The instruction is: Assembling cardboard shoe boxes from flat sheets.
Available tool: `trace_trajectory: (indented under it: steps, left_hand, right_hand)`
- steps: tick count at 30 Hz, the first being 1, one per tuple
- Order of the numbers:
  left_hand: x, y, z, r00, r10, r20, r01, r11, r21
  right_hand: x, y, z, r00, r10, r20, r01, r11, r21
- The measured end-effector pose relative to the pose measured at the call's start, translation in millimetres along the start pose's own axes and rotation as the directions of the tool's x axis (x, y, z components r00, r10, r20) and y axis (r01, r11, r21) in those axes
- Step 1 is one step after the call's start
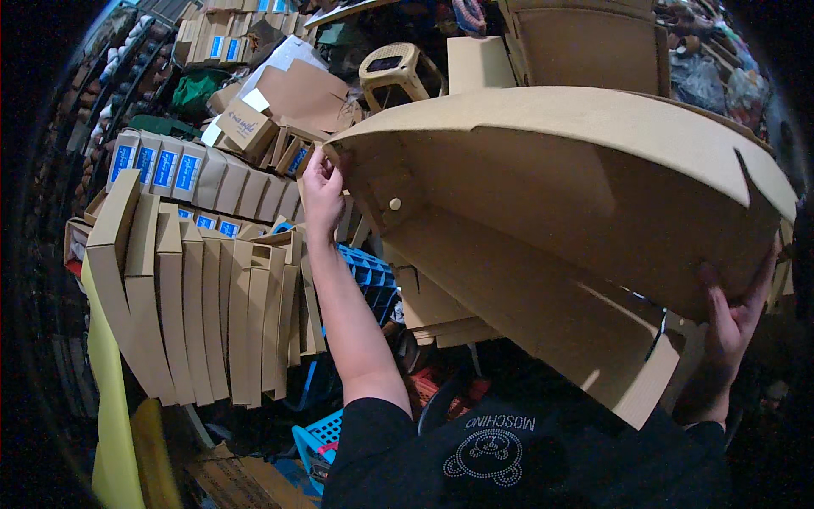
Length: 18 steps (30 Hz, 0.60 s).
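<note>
A large brown cardboard box (534, 195) is held up in front of me, tilted, with its hollow inside facing me. My left hand (323, 195) is closed on its upper left corner. At the far right my right hand (731, 321) grips the box wall, thumb on the inner face; its other fingers are partly hidden. A small round pale spot shows on the inner wall near the left end. One narrow flap (649, 382) sticks out at the box's lower right.
Flat brown cartons (195, 297) stand in a row at the left, before a line of boxes with blue labels (186, 172). Blue plastic crates (369, 276) lie below the held box. A beige stool (397, 72) and piled cardboard (297, 93) are at the back.
</note>
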<state>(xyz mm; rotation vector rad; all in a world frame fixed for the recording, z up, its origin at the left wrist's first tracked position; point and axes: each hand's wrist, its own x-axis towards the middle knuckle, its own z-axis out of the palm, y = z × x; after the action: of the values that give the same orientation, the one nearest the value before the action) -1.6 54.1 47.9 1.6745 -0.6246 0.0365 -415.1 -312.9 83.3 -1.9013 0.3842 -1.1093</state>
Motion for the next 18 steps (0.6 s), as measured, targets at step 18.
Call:
trace_trajectory:
  steps: [18]
  left_hand:
    - [1,1,-5,0.995,-0.103,0.014,0.101,0.992,0.08]
  right_hand:
    - [-2,1,-4,0.999,0.035,-0.007,-0.035,0.999,0.041]
